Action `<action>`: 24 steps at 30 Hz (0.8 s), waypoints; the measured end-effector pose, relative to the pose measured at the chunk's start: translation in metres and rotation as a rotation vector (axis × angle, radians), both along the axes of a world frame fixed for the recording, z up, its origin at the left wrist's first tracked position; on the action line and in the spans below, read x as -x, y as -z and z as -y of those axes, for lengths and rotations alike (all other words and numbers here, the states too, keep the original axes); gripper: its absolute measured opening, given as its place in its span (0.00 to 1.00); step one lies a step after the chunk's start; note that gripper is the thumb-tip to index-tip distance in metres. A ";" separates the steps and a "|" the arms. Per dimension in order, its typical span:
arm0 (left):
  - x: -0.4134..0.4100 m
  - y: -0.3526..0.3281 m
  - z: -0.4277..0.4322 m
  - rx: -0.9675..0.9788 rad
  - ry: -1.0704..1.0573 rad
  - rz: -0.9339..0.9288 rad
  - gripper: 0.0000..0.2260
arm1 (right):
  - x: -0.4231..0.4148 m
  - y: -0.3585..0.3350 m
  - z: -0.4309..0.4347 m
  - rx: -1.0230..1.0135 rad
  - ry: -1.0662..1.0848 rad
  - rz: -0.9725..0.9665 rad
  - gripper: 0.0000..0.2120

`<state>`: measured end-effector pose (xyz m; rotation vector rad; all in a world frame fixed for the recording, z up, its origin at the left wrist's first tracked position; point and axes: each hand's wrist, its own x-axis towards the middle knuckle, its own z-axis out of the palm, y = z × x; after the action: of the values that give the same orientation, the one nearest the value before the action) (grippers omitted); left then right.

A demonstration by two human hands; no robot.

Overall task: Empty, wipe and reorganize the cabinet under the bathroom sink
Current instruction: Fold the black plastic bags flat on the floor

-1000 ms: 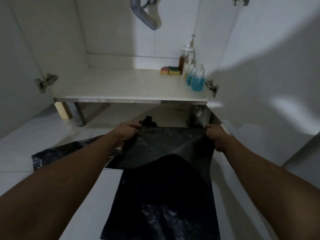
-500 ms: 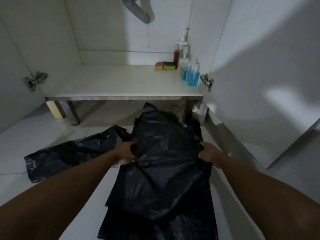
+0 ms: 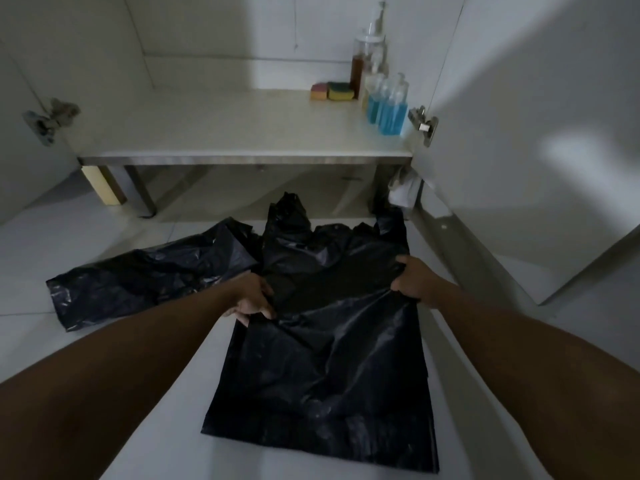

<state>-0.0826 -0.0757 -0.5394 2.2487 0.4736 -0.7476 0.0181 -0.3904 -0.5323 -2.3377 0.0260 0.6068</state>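
Plastic lies crumpled on the floor toward its left edge: a second black bag (image 3: pixel 149 275), loose, its right end meeting the one I am working. My left hand (image 3: pixel 251 301) pinches the left side edge of the flat black bag (image 3: pixel 329 358), fingers curled into the film. My right hand (image 3: pixel 412 282) is clamped on the opposite edge, roughly level with it. That bag's long axis runs straight away from me toward the cabinet shelf (image 3: pixel 225 133), handles at the far end and closed bottom nearest me. Neither hand is nearer, and I judge any fold must travel along that axis. At the shelf's back right corner sit two sponges (image 3: pixel 332 91), with pump bottles (image 3: pixel 388 109) down its right edge. They overlap, so I cannot count them. Something pale (image 3: pixel 403 190) under the front right corner is too dim to name.
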 end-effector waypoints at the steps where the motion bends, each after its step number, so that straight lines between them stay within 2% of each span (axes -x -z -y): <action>1: 0.000 0.000 -0.001 0.003 -0.005 -0.002 0.22 | 0.001 0.000 0.000 0.004 0.036 -0.058 0.30; 3: 0.002 0.000 -0.005 -0.027 0.012 0.003 0.22 | 0.006 -0.003 -0.001 0.040 0.033 -0.175 0.27; 7: 0.007 0.000 -0.010 -0.055 0.048 -0.035 0.18 | 0.017 -0.004 -0.001 0.205 -0.130 -0.268 0.19; 10: 0.009 -0.001 -0.009 -0.044 0.040 -0.068 0.15 | 0.020 -0.001 0.003 0.274 -0.203 -0.308 0.18; 14: 0.014 -0.001 -0.004 -0.054 0.084 -0.158 0.17 | 0.023 0.000 0.003 0.322 -0.238 -0.335 0.21; 18: 0.015 -0.001 -0.003 -0.062 0.101 -0.186 0.18 | 0.027 -0.002 0.000 0.283 -0.232 -0.388 0.21; 22: 0.015 0.004 -0.003 -0.086 0.111 -0.171 0.19 | 0.025 -0.011 0.002 0.075 -0.146 -0.498 0.23; 24: 0.015 0.005 -0.003 -0.074 0.110 -0.178 0.18 | 0.019 -0.010 0.004 0.114 -0.171 -0.468 0.24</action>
<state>-0.0973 -0.0729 -0.5441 2.3020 0.4712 -1.0080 -0.0011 -0.3943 -0.5223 -2.2680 0.0777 1.2553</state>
